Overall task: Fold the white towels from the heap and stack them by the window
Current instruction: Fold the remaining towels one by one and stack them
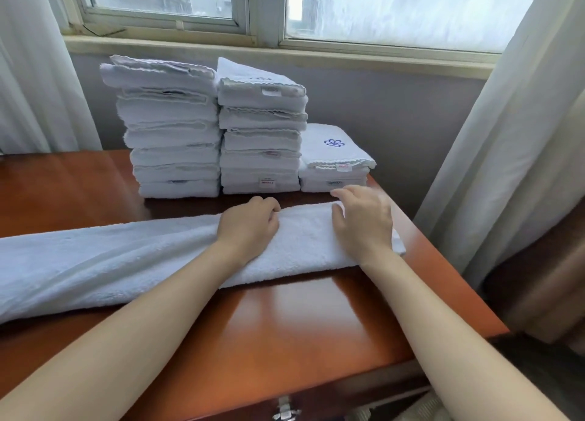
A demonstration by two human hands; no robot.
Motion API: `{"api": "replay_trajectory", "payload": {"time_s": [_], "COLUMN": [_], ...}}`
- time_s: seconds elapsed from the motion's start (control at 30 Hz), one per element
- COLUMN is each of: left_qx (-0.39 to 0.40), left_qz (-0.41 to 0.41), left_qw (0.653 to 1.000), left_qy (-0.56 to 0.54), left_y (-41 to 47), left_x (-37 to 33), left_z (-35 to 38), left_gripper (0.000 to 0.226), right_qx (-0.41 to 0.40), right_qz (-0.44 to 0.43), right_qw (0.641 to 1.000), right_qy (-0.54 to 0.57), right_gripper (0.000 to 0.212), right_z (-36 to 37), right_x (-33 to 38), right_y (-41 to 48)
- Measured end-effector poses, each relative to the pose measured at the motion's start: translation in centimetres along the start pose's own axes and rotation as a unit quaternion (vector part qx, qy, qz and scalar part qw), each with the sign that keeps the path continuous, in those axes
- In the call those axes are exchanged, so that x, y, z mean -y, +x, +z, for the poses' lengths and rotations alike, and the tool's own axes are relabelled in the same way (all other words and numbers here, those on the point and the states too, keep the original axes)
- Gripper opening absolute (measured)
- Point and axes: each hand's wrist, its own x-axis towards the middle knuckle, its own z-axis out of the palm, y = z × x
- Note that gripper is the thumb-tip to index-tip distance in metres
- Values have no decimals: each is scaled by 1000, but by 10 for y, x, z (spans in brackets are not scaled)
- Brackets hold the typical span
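A long white towel (126, 262), folded into a narrow strip, lies across the wooden table (285, 322). My left hand (250, 227) sits near the strip's middle, fingers curled over its far edge. My right hand (364, 224) is on the strip's right end, with the far edge between its thumb and its fingers. By the window stand three stacks of folded white towels: a tall left stack (171, 129), a tall middle stack (262, 135) and a low right stack (335, 157) whose top towel bears a blue flower mark.
The window sill (285, 53) runs behind the stacks. Pale curtains hang at the left (34, 72) and right (506, 135). The table's right edge lies just beyond the towel's end. A metal drawer handle (286, 409) shows at the table's front.
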Motion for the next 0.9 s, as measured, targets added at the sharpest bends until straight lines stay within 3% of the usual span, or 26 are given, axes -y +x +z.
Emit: {"api": "replay_trajectory", "payload": {"time_s": [0.07,0.13,0.3,0.5,0.63,0.7,0.9], "left_qx": [-2,-2,2,-22,-36,-46,-61], "left_qz": [1,1,18,65,67,57,-32], "left_qw": [1000,1000,999,995,992,992,994], "left_qy": [6,18,38,79,103,101,79], "left_y": [-5,-11,-25,-51,-84,-105,-172], "left_x": [-11,-24,-44,-52,-22,-3,55], "left_z": [2,5,4,-15,-41,-56,-95], "left_gripper": [27,28,33,35,49,52,57], "right_qx": [96,209,278,285,172,131,159], "right_qz": [10,13,3,25,33,0,-142], "right_qw": [992,977,961,958,981,977,939], "right_qy": [77,30,0,-4,87,170,270], "right_gripper": [38,44,52,52,51,49,44], "right_z": [4,11,-2,-26,-36,-36,-23], "right_x": [21,26,-4,-31,-10,23,135], "right_y": [-13,-27,-33,-44,-55,-61,-77]}}
